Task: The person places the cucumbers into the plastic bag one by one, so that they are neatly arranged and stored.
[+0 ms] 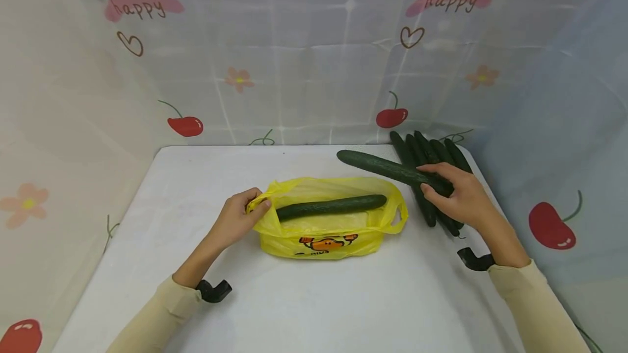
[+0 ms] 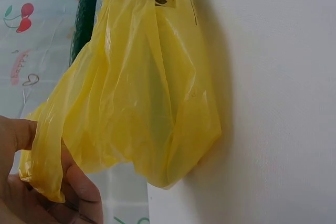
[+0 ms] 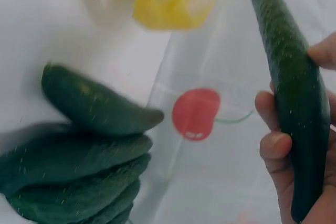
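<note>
A yellow plastic bag [image 1: 321, 245] stands on the table with its mouth spread, and one dark green cucumber [image 1: 333, 207] lies inside it. My left hand [image 1: 240, 219] pinches the bag's left handle; in the left wrist view the thumb and fingers [image 2: 81, 184] close round the yellow film [image 2: 50, 166]. Over at the right, my right hand [image 1: 458, 195] grips another cucumber [image 1: 378, 165] near one end. It is held above the pile, its free end pointing left beyond the bag's back edge. The right wrist view shows the thumb and fingers wrapped round this cucumber [image 3: 294, 77].
Several more cucumbers [image 1: 422, 148] lie side by side at the table's back right, partly under my right hand. The white table [image 1: 343, 304] meets a printed curtain [image 1: 304, 70] behind it and at both sides. The bag's right handle [image 1: 399, 217] loops toward the pile.
</note>
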{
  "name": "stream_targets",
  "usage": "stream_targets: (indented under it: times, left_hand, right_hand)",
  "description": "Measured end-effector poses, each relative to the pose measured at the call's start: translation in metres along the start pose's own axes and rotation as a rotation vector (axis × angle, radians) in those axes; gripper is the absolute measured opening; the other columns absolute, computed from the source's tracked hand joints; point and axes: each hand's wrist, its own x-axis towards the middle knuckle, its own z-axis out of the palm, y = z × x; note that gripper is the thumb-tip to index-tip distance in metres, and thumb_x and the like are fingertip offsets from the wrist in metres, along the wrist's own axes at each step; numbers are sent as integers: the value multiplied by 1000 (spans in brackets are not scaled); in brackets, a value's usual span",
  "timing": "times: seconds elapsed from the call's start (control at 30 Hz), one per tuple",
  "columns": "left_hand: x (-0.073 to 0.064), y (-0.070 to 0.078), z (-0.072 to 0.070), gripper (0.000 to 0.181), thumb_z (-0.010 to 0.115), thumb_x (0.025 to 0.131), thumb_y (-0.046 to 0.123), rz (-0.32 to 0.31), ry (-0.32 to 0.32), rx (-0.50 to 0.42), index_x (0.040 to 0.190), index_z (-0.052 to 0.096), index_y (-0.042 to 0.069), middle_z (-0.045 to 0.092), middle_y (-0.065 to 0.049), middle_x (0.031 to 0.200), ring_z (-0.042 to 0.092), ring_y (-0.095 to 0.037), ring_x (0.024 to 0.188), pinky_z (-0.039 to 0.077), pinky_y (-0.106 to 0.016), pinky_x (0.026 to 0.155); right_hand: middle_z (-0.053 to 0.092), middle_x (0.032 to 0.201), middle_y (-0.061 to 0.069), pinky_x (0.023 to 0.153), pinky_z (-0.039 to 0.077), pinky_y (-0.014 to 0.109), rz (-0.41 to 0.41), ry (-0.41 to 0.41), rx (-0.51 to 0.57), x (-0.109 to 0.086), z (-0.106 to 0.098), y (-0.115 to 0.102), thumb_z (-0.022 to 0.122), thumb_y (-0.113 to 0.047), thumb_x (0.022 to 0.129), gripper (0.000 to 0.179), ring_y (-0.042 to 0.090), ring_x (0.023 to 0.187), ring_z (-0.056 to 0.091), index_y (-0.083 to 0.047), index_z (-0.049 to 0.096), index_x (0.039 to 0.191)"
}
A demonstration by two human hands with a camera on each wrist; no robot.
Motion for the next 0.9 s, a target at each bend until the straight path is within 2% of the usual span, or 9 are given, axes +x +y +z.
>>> stream_targets:
  times: [0.1,0.27,0.4,0.6,0.77,0.9]
  left_hand:
    - [0,0,0,31,56,97,48,-1,2,0,86,53,20,40,-1,66,39,-14,55,33,-25,52]
    - [2,0,-1,28,57,97,48,-7,21,-2,90,57,21,44,-1,67,42,-15,56,36,-25,52]
    - [3,-1,0,28,57,97,48,-20,28,0,90,58,21,45,-2,67,44,-15,57,37,-25,51]
    - [2,-2,1,28,57,97,48,-31,22,-21,92,58,20,48,-2,69,46,-16,59,39,-25,51]
    - [1,-3,1,28,57,97,47,-24,16,-41,93,58,19,49,-2,71,47,-15,59,40,-25,51]
    - [1,-3,1,28,56,98,48,-19,15,-44,93,58,19,50,-2,72,48,-15,61,40,-25,52]
  right_hand:
    - [66,122,-7,83,43,11,-93,-20,66,0,3,-12,75,-14,84,46,-1,100,55,-25,63,127]
    - [68,120,-7,89,42,6,-238,-54,144,4,12,-33,76,-9,79,49,2,104,60,-21,65,125]
    - [68,120,-11,93,44,11,-273,-115,141,9,22,-47,77,-14,80,46,5,108,62,-24,65,124]
    - [66,120,-16,89,54,31,-277,-236,130,20,44,-62,73,-26,86,37,5,107,63,-29,64,122]
    - [66,118,-17,86,55,32,-316,-297,168,32,66,-70,70,-31,88,34,1,102,62,-29,64,121]
    - [66,118,-16,90,54,34,-346,-316,171,41,79,-74,71,-32,88,34,3,106,62,-28,64,121]
